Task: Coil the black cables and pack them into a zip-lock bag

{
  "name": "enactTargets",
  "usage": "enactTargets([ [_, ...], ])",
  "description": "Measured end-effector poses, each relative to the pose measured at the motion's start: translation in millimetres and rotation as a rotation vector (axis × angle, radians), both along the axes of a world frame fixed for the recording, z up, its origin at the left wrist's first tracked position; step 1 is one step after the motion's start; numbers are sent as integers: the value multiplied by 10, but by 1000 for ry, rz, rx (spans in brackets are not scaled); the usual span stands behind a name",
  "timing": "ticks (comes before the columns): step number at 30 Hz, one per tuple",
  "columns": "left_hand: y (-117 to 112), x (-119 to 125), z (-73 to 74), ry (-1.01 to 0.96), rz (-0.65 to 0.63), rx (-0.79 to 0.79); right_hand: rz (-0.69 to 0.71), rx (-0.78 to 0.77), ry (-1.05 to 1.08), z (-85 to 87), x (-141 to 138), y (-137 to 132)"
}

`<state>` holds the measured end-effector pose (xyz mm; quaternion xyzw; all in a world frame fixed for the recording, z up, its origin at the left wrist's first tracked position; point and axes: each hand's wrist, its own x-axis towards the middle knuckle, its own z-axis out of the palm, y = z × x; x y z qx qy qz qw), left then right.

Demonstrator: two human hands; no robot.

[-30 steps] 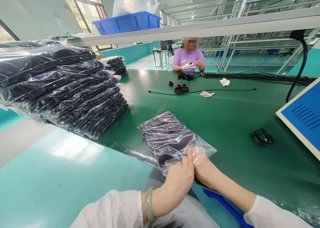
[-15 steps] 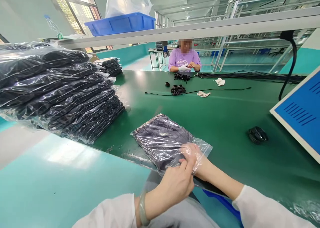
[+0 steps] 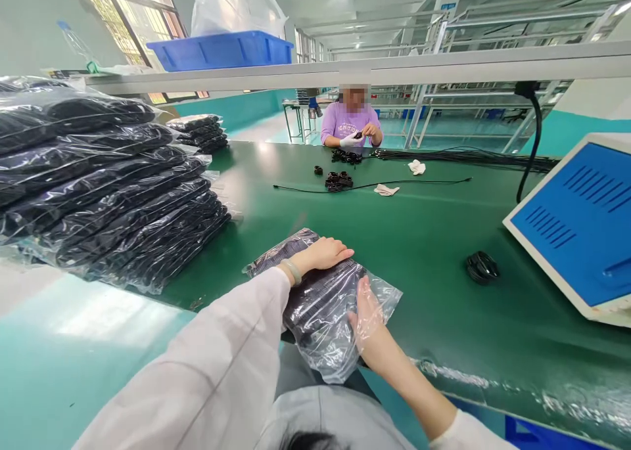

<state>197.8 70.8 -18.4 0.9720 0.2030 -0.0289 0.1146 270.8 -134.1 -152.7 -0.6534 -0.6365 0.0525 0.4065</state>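
Observation:
A clear plastic bag of dark cables (image 3: 323,305) lies at the near edge of the green table (image 3: 424,240). My left hand (image 3: 326,253) rests flat on the far end of the bag, fingers stretched out. My right hand (image 3: 367,318) is slipped inside the bag's open near end, seen through the film with the fingers extended against the dark contents.
A tall stack of filled bags (image 3: 103,187) fills the left side. A blue and white machine (image 3: 582,226) stands at the right, with a black cable coil (image 3: 482,267) beside it. Across the table a person in purple (image 3: 351,125) handles cable coils (image 3: 338,180). A blue bin (image 3: 221,49) sits on the overhead shelf.
My left hand has moved from the bag's near opening up onto its far end and now lies flat. My right hand has gone deeper into the bag. The view shifted right.

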Motion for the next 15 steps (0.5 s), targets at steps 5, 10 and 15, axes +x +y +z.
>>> enactTargets([
  [5, -36, 0, -218, 15, 65, 15, 71, 63, -87, 124, 24, 97],
  [10, -99, 42, -95, 35, 126, -81, 30, 53, -77, 10, 58, 49],
  [15, -343, 400, 98, 159, 6, -327, -110, 215, -61, -391, -35, 276],
])
